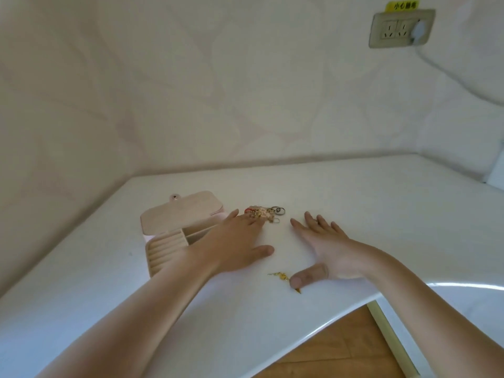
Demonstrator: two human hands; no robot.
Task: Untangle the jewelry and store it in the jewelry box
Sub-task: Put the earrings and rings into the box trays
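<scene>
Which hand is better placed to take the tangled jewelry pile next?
Probably the left hand: its fingertips reach the tangled pile, while the right hand lies flat, apart from it.

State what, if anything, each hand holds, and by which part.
Nothing is held. The left hand lies open, fingertips reaching the tangled jewelry; the right hand is spread flat, thumb against a gold piece.
</scene>
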